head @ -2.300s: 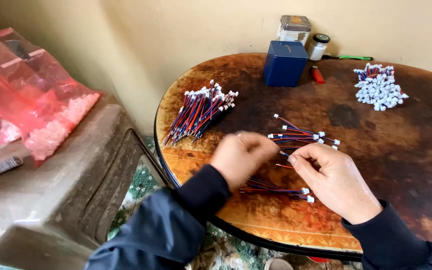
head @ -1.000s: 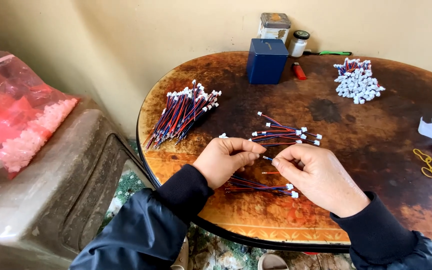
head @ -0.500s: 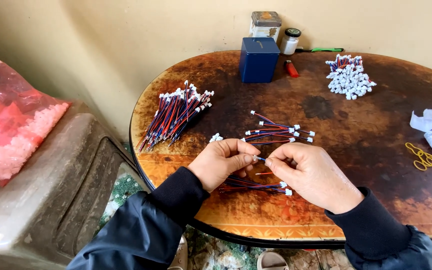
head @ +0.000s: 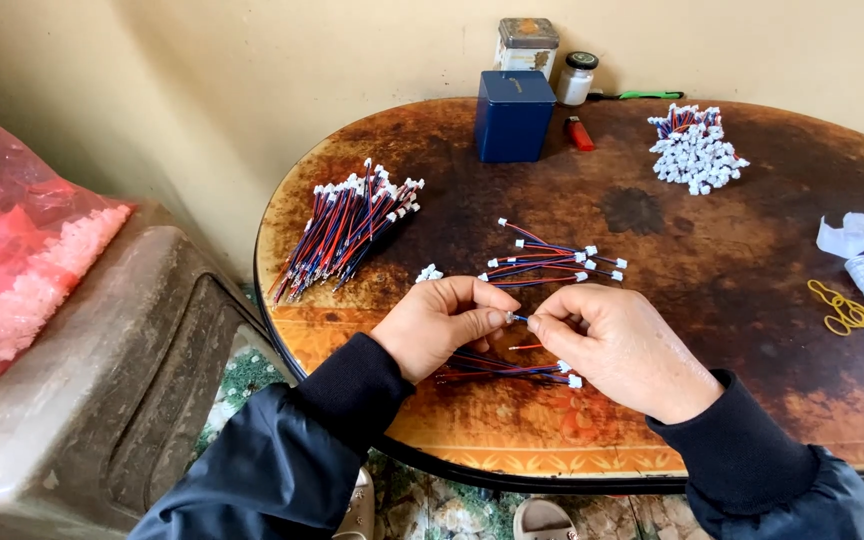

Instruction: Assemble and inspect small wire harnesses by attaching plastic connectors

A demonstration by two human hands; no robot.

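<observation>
A short wire lead pinched between two hands over a round table

The blue wire lead [head: 519, 318] is gripped at its ends by the left hand [head: 440, 325] and right hand [head: 620, 350], above a few finished leads [head: 507, 367] on the table [head: 732, 300]. Farther off, loose leads [head: 552, 262], a bundle [head: 347, 225], and a blue tin [head: 514, 115] are seen.

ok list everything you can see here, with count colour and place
round table: one, worn brown
wire bundle: one, red and blue, table left
loose wires: several, red and blue, table centre
wires by hands: a few, red and blue, near edge
connector pile: one, white, far right
tin box: one, dark blue, far side
metal tin: one, grey, behind box
small jar: one, black lid
lighter: one, red
rubber bands: few, yellow, right
plastic bag: one, pink, left
left hand: pinching a small connector
right hand: pinching a wire end
</observation>
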